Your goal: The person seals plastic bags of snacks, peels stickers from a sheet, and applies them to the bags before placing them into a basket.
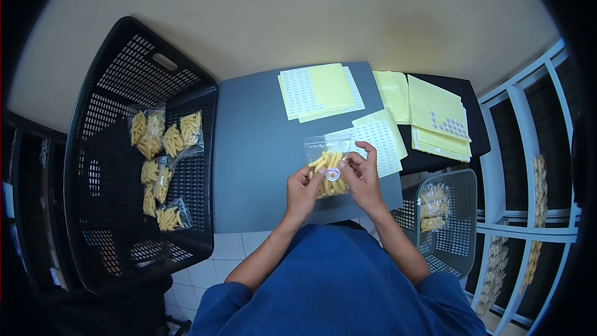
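Between my two hands is a clear plastic bag [328, 157] of pale yellow stick-shaped snacks, above the near part of the grey table. A round white sticker [333, 174] with a coloured print sits on its front. My left hand [303, 190] grips the bag's left side, thumb on the front beside the sticker. On the right side, my right hand [365, 180] holds the bag with its thumb by the sticker's edge and its index finger raised and bent. The fingers behind the bag are hidden.
A large black crate [186, 81] at left holds several snack bags [165, 134]. Printed label sheets [298, 96] and yellow backing sheets [333, 87] lie at the table's back. More yellow sheets with round stickers [448, 124] rest at right. A smaller crate [457, 236] with bags stands below right.
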Tool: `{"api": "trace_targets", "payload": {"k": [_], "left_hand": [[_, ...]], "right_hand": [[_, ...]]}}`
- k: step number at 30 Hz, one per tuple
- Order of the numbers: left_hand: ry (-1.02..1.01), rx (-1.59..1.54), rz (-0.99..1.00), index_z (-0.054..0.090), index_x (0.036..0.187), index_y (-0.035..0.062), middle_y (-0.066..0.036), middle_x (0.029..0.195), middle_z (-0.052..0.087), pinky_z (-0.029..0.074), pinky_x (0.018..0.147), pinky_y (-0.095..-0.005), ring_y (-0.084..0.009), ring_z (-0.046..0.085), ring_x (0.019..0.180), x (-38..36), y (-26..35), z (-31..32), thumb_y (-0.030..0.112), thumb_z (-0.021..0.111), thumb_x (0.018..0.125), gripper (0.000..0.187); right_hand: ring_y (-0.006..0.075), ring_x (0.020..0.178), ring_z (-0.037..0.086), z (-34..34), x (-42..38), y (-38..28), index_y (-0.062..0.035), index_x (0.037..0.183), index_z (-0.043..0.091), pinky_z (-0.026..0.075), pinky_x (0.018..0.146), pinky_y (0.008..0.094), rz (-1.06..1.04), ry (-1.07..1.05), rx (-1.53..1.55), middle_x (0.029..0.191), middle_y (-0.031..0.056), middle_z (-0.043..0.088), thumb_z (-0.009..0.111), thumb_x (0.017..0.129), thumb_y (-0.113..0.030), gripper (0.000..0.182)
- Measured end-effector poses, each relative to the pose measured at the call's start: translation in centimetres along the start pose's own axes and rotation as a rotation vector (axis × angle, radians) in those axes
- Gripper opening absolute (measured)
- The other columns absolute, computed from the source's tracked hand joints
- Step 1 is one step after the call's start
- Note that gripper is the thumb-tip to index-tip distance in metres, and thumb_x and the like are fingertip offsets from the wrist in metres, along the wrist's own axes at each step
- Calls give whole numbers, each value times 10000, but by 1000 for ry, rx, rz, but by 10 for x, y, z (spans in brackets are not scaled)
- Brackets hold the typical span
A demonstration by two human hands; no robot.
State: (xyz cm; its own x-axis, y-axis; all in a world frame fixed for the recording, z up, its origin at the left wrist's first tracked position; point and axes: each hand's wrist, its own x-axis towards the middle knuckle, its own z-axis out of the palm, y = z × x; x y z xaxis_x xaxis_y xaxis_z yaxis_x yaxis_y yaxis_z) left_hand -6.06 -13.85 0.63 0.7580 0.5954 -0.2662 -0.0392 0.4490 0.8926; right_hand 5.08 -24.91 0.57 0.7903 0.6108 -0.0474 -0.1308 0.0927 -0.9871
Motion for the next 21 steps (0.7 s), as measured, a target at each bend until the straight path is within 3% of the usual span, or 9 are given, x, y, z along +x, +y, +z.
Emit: {"api": "trace_targets", "payload": {"k": [1, 4, 7, 13, 19, 21], "left_hand": [[-7, 8, 2, 704, 1068, -39, -16, 879, 704, 482, 634, -210, -23, 596, 739, 1, -1, -2, 156, 650, 1010, 210], [-16, 16, -2, 705, 1031, -35, -12, 862, 699, 475, 624, -206, -20, 592, 729, 4, -4, -8, 187, 633, 1026, 234], [2, -22, -30, 706, 1013, -32, -8, 850, 696, 476, 624, -205, -22, 592, 716, 4, -4, -6, 195, 623, 1034, 242], [16, -53, -54, 709, 1022, -31, -9, 848, 697, 484, 637, -209, -27, 599, 714, 0, 3, -1, 202, 618, 1040, 252], [-46, 79, 45, 689, 1074, -33, -49, 955, 718, 526, 714, -230, -56, 648, 818, -1, -11, -7, 182, 592, 1051, 237], [-64, 66, 128, 682, 1115, -37, -55, 984, 718, 531, 727, -233, -62, 650, 834, -1, -15, -5, 173, 591, 1052, 237]], "right_hand": [[111, 880, 588, 0, -1, -3, -18, 1407, 248, 514, 668, 247, 28, -2, 62, 1067, 117, 605, 740, 890, -61, 715], [133, 936, 592, 2, -5, -6, -29, 1431, 212, 535, 711, 256, -92, -67, -182, 1135, 139, 586, 766, 861, -56, 795], [135, 971, 596, 4, -7, -14, -40, 1449, 173, 543, 806, 256, -31, -107, -164, 1134, 114, 573, 753, 845, 30, 840], [147, 1015, 606, -8, -4, -10, -38, 1441, 181, 562, 760, 252, 39, -139, -27, 1118, 129, 566, 754, 839, 43, 835], [119, 877, 601, 4, 1, -5, 6, 1394, 245, 518, 672, 230, -29, 0, -144, 956, 99, 635, 760, 837, -9, 759], [129, 898, 620, 2, 3, 0, 3, 1398, 235, 535, 744, 250, -16, 8, -163, 994, 114, 647, 736, 858, 26, 737]]}}
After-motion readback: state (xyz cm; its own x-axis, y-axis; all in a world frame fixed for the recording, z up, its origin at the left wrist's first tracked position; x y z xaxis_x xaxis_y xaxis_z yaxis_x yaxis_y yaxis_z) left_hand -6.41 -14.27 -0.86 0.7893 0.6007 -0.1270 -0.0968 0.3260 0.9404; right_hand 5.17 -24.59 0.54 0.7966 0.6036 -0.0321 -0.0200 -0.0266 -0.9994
